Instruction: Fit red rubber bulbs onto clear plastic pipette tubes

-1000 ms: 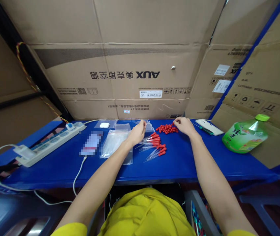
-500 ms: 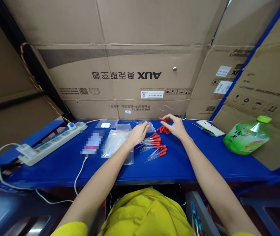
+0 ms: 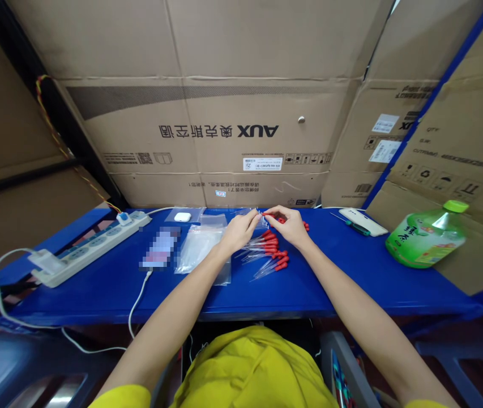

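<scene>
On the bench [image 3: 351,277], between front and back edges, lie red-capped droppers [image 3: 270,243]. Beyond them, the right hand [image 3: 291,228] pinches 1 red cap [image 3: 264,214] just beside the left hand [image 3: 238,232], which is closed (on what, I cannot tell). Loose caps [image 3: 306,226] lie near the back edge.

It looks like a small makeshift workshop or packing bay: a blue worktop [image 3: 381,272] between a black post [image 3: 33,59] and a blue post [image 3: 470,42], walled with cardboard [image 3: 266,45] bearing AUX carton print, a power strip [image 3: 92,247] at the left, and many red-bulbed droppers [image 3: 270,243] beside clear bags [image 3: 199,252].
</scene>
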`<state>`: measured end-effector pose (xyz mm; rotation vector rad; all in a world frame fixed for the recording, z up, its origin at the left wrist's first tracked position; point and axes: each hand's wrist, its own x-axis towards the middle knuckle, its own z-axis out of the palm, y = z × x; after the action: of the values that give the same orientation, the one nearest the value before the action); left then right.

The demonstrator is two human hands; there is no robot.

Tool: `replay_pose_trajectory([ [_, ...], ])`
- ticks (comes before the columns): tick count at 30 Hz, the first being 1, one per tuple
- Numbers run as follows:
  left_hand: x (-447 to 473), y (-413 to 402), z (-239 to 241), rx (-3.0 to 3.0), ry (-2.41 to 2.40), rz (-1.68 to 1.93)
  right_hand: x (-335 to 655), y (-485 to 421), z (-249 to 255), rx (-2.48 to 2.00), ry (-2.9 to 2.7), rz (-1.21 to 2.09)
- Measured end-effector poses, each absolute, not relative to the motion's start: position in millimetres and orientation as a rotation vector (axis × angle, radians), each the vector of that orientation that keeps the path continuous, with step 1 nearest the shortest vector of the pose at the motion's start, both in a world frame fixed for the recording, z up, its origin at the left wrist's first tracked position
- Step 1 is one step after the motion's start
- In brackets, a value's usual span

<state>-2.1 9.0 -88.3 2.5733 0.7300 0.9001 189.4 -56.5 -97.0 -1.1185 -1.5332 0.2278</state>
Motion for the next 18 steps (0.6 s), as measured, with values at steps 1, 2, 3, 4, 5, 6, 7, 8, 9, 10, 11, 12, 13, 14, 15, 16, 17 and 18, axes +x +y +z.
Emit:
replay_pose_trajectory([
  [1, -2, 9, -88, 2.569, 0.722, 0.905, 189, -56, -97, -1.12, -1.529, 0.234],
  [2, -2, 9, -87, 2.565, 0.716, 0.91, 189, -56, -98, -1.12, -1.524, 0.239],
  [3, -2, 8, -86, 2.562, 0.707, 0.918, 189, -56, -98, -1.119, -1.518, 0.247],
  [4, -3, 8, -85, 2.561, 0.692, 0.926, 189, -56, -98, -1.116, -1.51, 0.257],
  [5, -3, 8, -84, 2.562, 0.672, 0.934, 189, -56, -98, -1.112, -1.502, 0.271],
  [6, -4, 9, -83, 2.564, 0.65, 0.94, 189, -56, -98, -1.11, -1.493, 0.286],
  [7, -5, 9, -81, 2.566, 0.631, 0.942, 189, -56, -98, -1.109, -1.486, 0.301],
  [8, -6, 9, -79, 2.571, 0.619, 0.939, 189, -57, -98, -1.111, -1.48, 0.314],
  [9, -7, 10, -78, 2.577, 0.613, 0.932, 189, -57, -97, -1.114, -1.475, 0.326],
  [10, -8, 10, -76, 2.584, 0.609, 0.922, 189, -57, -97, -1.118, -1.473, 0.335],
  [11, -9, 10, -75, 2.591, 0.603, 0.915, 189, -57, -96, -1.12, -1.472, 0.341],
  [12, -10, 10, -73, 2.597, 0.593, 0.912, 189, -58, -96, -1.119, -1.474, 0.346],
  [13, -10, 11, -72, 2.601, 0.583, 0.914, 189, -58, -96, -1.115, -1.476, 0.35],
  [14, -11, 11, -71, 2.604, 0.572, 0.919, 189, -58, -95, -1.112, -1.477, 0.351],
  [15, -11, 10, -70, 2.607, 0.565, 0.926, 188, -58, -95, -1.109, -1.476, 0.349],
  [16, -12, 10, -70, 2.609, 0.561, 0.931, 188, -58, -95, -1.109, -1.475, 0.346],
  [17, -12, 10, -69, 2.611, 0.562, 0.934, 188, -58, -95, -1.111, -1.474, 0.344],
  [18, -12, 10, -69, 2.612, 0.563, 0.934, 188, -59, -94, -1.114, -1.474, 0.344],
])
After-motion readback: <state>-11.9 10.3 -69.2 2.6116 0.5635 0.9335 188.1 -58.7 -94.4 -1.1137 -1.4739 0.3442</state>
